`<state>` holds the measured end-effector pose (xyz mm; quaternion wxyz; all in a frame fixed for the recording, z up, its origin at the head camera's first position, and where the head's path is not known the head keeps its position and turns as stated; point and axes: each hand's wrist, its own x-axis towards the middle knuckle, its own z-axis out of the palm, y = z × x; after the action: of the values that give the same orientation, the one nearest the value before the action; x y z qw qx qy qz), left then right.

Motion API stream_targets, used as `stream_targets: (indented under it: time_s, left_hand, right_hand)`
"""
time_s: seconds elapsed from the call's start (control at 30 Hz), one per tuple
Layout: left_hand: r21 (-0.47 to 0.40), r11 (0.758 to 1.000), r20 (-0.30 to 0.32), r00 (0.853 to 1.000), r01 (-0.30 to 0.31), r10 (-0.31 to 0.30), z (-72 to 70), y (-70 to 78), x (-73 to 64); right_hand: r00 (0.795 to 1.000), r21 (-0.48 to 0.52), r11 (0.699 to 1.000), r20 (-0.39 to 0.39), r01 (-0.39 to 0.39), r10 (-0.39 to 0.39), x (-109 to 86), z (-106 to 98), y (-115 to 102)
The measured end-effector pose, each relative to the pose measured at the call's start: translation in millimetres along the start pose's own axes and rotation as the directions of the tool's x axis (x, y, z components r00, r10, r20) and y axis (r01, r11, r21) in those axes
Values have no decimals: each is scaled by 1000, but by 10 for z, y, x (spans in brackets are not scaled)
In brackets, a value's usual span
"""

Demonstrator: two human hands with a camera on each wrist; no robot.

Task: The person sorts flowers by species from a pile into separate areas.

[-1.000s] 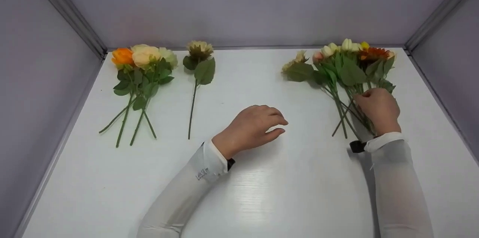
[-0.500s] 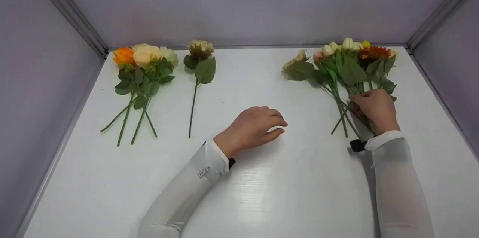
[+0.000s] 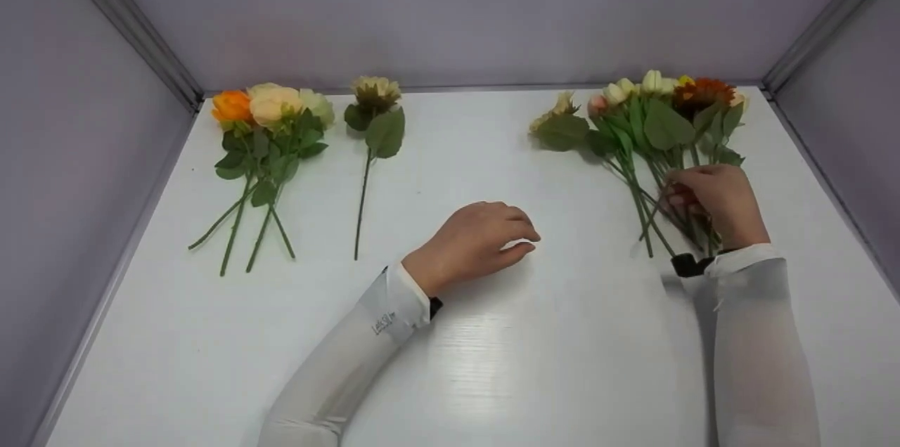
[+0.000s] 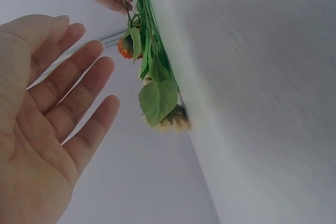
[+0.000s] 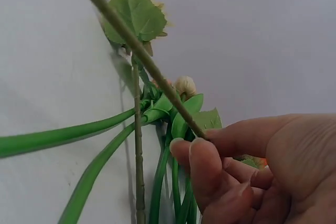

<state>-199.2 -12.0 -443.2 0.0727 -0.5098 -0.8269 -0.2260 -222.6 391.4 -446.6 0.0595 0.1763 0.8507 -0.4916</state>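
Observation:
My right hand [image 3: 728, 201] is over the right-hand bunch, pinching the stem [image 5: 142, 53] of a flower between thumb and fingertips. That stem slants across the right wrist view; in the left wrist view it runs down toward an orange-red daisy-like flower [image 4: 126, 46]. White tulips [image 3: 654, 83], a peach bud [image 3: 598, 105] and a pale sunflower-like bloom [image 3: 562, 109] lie in the same bunch, their stems crossing below. My left hand [image 3: 478, 240] hovers over the middle of the table, fingers relaxed and spread, palm bare in the left wrist view.
At the left lie an orange flower [image 3: 232, 107], a cream rose [image 3: 274, 106] and others with crossed stems. A single pale flower [image 3: 376, 92] with a dark straight stem lies beside them. Grey walls [image 3: 464, 18] enclose the back and sides of the white table [image 3: 562, 363].
My right hand has shifted slightly right and turned, with the pinched stem. The orange-red flower's head has risen a little and moved left. My left hand stays in place.

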Motion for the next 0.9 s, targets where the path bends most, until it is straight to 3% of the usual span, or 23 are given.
stream_targets:
  time_s: [0.2, 0.4, 0.53, 0.63, 0.73, 0.9]
  left_hand:
    - [-10, 1000, -20, 1000, -15, 14, 6, -2, 0]
    - [-24, 1000, -29, 1000, 3, -3, 19, 0, -3]
    - [-51, 997, -55, 997, 58, -61, 20, 29, 0]
    - [-129, 980, -63, 985, 150, -159, 20, 66, 5]
    - [-260, 928, -38, 957, 268, -287, 26, 104, 6]
    - [-475, 770, 39, 884, 426, -465, 65, 122, 15]
  right_hand:
    - [999, 63, 997, 11, -36, 35, 6, -14, -45]
    - [1000, 94, 996, -13, -3, 4, -17, 6, -117]
    - [999, 104, 994, -36, 27, -24, -46, 56, -190]
    - [998, 171, 983, -36, 65, -60, -65, 140, -257]
    - [995, 255, 962, -19, 103, -101, -84, 284, -339]
    - [985, 365, 919, 31, 149, -171, -153, 665, -478]
